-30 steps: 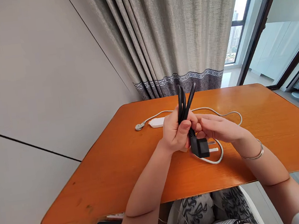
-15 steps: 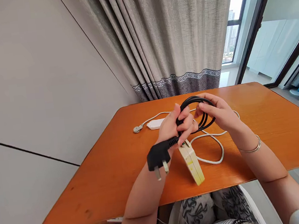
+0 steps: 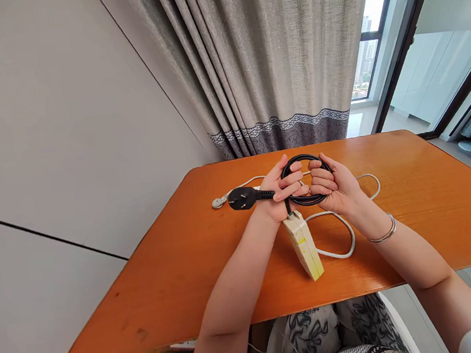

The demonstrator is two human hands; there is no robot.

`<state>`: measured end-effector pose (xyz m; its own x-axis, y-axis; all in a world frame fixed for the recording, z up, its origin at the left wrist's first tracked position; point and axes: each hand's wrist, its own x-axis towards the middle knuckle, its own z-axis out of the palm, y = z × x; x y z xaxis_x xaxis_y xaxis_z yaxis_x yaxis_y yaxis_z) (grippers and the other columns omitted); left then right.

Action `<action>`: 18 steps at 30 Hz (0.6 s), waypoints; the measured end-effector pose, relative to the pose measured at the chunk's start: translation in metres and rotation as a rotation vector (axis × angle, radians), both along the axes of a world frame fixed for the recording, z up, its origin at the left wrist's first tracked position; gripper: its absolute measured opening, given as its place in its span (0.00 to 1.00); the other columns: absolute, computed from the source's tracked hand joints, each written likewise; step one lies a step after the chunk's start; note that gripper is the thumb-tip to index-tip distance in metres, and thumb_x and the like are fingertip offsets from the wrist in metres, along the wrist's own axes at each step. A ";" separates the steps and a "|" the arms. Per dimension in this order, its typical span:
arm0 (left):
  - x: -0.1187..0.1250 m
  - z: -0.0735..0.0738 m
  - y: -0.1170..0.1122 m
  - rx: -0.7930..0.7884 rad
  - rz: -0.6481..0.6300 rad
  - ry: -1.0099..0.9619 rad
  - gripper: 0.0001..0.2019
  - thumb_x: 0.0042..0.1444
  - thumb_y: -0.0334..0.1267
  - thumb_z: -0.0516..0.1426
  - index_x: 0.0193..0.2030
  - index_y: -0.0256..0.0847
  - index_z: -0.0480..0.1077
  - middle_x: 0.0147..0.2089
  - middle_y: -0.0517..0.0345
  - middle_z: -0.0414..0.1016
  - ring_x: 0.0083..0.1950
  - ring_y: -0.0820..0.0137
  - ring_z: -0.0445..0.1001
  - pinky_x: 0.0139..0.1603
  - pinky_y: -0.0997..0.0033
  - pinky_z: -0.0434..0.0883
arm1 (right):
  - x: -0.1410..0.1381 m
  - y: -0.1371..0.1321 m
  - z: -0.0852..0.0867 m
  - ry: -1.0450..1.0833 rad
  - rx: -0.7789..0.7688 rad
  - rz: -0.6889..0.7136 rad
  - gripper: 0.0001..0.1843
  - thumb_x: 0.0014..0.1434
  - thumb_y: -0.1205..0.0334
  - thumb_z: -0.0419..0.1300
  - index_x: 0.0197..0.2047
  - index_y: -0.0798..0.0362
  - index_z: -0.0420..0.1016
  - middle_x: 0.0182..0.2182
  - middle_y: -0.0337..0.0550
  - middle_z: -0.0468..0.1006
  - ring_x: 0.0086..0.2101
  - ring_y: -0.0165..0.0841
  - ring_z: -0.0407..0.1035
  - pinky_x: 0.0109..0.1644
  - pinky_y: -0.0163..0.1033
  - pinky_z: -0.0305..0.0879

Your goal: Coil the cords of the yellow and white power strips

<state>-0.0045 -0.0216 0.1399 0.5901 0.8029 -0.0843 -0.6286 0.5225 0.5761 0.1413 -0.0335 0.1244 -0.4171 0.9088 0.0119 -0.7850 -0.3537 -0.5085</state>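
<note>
Both my hands hold a coiled black power cable [image 3: 302, 161] above the orange wooden table [image 3: 177, 262]. My left hand [image 3: 282, 194] grips the coil's left side, fingers curled round it. The cable's black plug [image 3: 241, 198] sticks out to the left past that hand. My right hand [image 3: 332, 188] is closed on the coil's right side. A cream power strip [image 3: 304, 244] hangs from the cable below my left hand, its lower end on the table.
A white cord [image 3: 344, 232] loops on the table under my right wrist, leading to a small white box [image 3: 254, 188] and a grey end piece [image 3: 218, 203] at the back. Grey curtain, wall and window stand behind the table.
The straight bundle of cable has been wound into a small round coil held by both hands. The plug swung from below my hands to the left, and the power strip came into view.
</note>
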 end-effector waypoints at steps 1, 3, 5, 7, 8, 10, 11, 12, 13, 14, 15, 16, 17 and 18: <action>0.001 -0.001 0.002 -0.012 0.004 -0.006 0.25 0.74 0.44 0.38 0.27 0.37 0.62 0.15 0.76 0.41 0.08 0.85 0.40 0.18 0.80 0.54 | -0.001 0.001 -0.001 0.012 -0.022 -0.034 0.24 0.76 0.56 0.38 0.29 0.51 0.59 0.12 0.22 0.44 0.12 0.23 0.36 0.15 0.24 0.45; 0.003 -0.003 0.003 -0.032 0.013 -0.016 0.26 0.74 0.44 0.39 0.29 0.35 0.66 0.16 0.75 0.44 0.08 0.85 0.42 0.19 0.80 0.55 | -0.002 0.002 -0.002 0.026 -0.041 -0.088 0.23 0.76 0.56 0.40 0.28 0.50 0.58 0.12 0.22 0.45 0.12 0.24 0.37 0.15 0.24 0.46; 0.006 -0.004 0.003 -0.048 0.024 -0.021 0.27 0.74 0.43 0.39 0.32 0.31 0.70 0.16 0.73 0.49 0.08 0.85 0.45 0.19 0.80 0.57 | -0.003 0.002 -0.002 0.045 -0.053 -0.124 0.23 0.76 0.56 0.40 0.28 0.50 0.58 0.12 0.22 0.45 0.12 0.23 0.38 0.14 0.24 0.46; 0.011 -0.004 0.003 -0.069 0.048 -0.019 0.28 0.74 0.42 0.38 0.36 0.28 0.73 0.18 0.69 0.57 0.10 0.85 0.50 0.19 0.81 0.59 | -0.004 0.002 0.000 0.082 -0.080 -0.151 0.23 0.76 0.57 0.38 0.28 0.50 0.57 0.12 0.22 0.45 0.11 0.23 0.39 0.14 0.24 0.45; 0.013 -0.003 0.002 -0.083 0.068 -0.013 0.28 0.74 0.42 0.38 0.37 0.26 0.74 0.19 0.66 0.61 0.11 0.85 0.54 0.19 0.81 0.60 | -0.005 0.002 0.001 0.107 -0.100 -0.165 0.23 0.76 0.57 0.37 0.28 0.50 0.57 0.12 0.22 0.44 0.11 0.23 0.39 0.14 0.24 0.45; 0.017 -0.002 0.002 -0.111 0.117 0.020 0.28 0.74 0.42 0.39 0.40 0.26 0.75 0.22 0.59 0.68 0.15 0.82 0.64 0.20 0.81 0.64 | -0.004 0.002 0.004 0.157 -0.139 -0.192 0.24 0.77 0.57 0.35 0.28 0.50 0.56 0.11 0.22 0.43 0.11 0.23 0.39 0.14 0.24 0.43; 0.018 -0.002 0.001 -0.123 0.137 0.049 0.27 0.73 0.41 0.40 0.40 0.26 0.75 0.23 0.56 0.71 0.17 0.80 0.68 0.22 0.81 0.67 | -0.003 0.002 0.005 0.175 -0.146 -0.204 0.24 0.77 0.57 0.35 0.28 0.50 0.55 0.11 0.22 0.43 0.11 0.23 0.39 0.14 0.24 0.43; 0.019 -0.001 0.001 -0.128 0.149 0.080 0.26 0.73 0.41 0.41 0.41 0.27 0.76 0.24 0.55 0.73 0.20 0.78 0.72 0.23 0.81 0.68 | -0.001 0.002 0.006 0.183 -0.140 -0.214 0.23 0.77 0.57 0.36 0.28 0.50 0.55 0.11 0.22 0.43 0.11 0.23 0.39 0.13 0.24 0.43; 0.020 -0.002 0.002 -0.122 0.157 0.105 0.25 0.73 0.41 0.42 0.42 0.28 0.76 0.25 0.54 0.75 0.22 0.76 0.73 0.24 0.80 0.69 | 0.001 0.002 0.007 0.178 -0.125 -0.219 0.23 0.77 0.56 0.37 0.29 0.49 0.55 0.11 0.22 0.43 0.11 0.23 0.39 0.14 0.24 0.43; 0.020 -0.003 0.002 -0.104 0.163 0.122 0.24 0.72 0.40 0.42 0.42 0.29 0.77 0.25 0.54 0.75 0.22 0.75 0.74 0.24 0.79 0.70 | 0.004 0.002 0.008 0.159 -0.100 -0.222 0.22 0.76 0.56 0.38 0.29 0.49 0.55 0.12 0.22 0.44 0.11 0.23 0.39 0.14 0.24 0.44; 0.019 -0.005 0.004 -0.075 0.167 0.131 0.23 0.72 0.39 0.43 0.43 0.29 0.77 0.25 0.54 0.75 0.22 0.75 0.74 0.23 0.79 0.69 | 0.007 0.002 0.008 0.128 -0.069 -0.220 0.22 0.76 0.56 0.40 0.29 0.49 0.56 0.12 0.22 0.44 0.11 0.23 0.39 0.14 0.24 0.44; 0.019 -0.008 0.005 -0.037 0.167 0.136 0.22 0.71 0.37 0.43 0.44 0.30 0.77 0.24 0.54 0.75 0.22 0.74 0.74 0.23 0.78 0.69 | 0.011 0.003 0.008 0.088 -0.033 -0.213 0.21 0.76 0.55 0.41 0.29 0.49 0.56 0.12 0.22 0.45 0.11 0.23 0.39 0.14 0.25 0.45; 0.019 -0.012 0.008 0.008 0.166 0.142 0.20 0.69 0.36 0.44 0.44 0.30 0.77 0.24 0.54 0.75 0.23 0.73 0.74 0.25 0.78 0.70 | 0.014 0.003 0.008 0.047 0.003 -0.203 0.20 0.76 0.55 0.43 0.30 0.50 0.57 0.12 0.22 0.45 0.11 0.23 0.40 0.15 0.25 0.45; 0.018 -0.017 0.011 0.056 0.165 0.154 0.18 0.68 0.35 0.46 0.45 0.31 0.77 0.25 0.54 0.76 0.24 0.72 0.75 0.26 0.77 0.71 | 0.017 0.004 0.008 0.009 0.040 -0.192 0.20 0.75 0.55 0.45 0.30 0.50 0.58 0.12 0.22 0.46 0.12 0.23 0.40 0.15 0.25 0.46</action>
